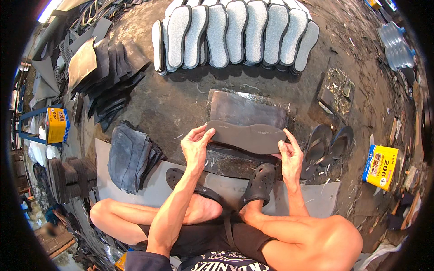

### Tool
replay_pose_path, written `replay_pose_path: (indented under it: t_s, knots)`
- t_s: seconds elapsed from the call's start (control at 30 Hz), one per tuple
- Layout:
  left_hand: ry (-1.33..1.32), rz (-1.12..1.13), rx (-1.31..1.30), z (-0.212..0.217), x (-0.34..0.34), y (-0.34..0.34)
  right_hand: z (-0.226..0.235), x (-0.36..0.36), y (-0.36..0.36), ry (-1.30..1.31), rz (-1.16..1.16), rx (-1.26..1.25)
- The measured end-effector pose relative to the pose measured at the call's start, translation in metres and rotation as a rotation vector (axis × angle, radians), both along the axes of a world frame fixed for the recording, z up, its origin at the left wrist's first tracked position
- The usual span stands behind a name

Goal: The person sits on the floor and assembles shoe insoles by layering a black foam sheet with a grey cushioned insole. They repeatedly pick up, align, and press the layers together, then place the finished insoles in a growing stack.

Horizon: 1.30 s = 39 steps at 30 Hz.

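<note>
A flat dark sole (248,137) lies crosswise between my two hands, raised in front of my crossed legs. My left hand (196,145) pinches one end between thumb and fingers. The other end is gripped by my right hand (290,154) in the same way. Behind the sole, a dark rubber sheet (248,108) rests on a dark work board (226,165). A dark edge shows just under the held sole; whether it is a second sole I cannot tell.
Pale-topped soles (237,31) stand in a row at the far side. Dark cut sheets (131,156) are piled at the left, with more sheets (108,67) beyond. Flip-flops (318,144) and a yellow-blue can (380,167) sit at the right. Dark soles (65,180) are stacked far left.
</note>
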<state>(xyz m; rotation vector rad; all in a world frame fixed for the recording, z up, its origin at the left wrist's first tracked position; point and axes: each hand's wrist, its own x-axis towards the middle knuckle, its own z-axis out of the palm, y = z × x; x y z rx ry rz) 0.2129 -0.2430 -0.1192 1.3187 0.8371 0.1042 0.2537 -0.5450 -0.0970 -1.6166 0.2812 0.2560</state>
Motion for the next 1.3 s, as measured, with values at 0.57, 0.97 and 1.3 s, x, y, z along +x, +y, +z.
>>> replay_pose_path:
  t_s: [0.57,0.97,1.3]
  knots:
    - [0.14,-0.163,0.459,0.005,0.0,-0.009,-0.018,-0.004,-0.017,-0.013,0.007,-0.19]
    - [0.138,-0.276,0.532,0.017,0.014,-0.003,-0.01,0.009,-0.021,-0.166,0.082,-0.776]
    - [0.107,-0.336,0.514,0.005,0.02,0.002,0.023,0.046,-0.023,-0.146,0.024,-0.48]
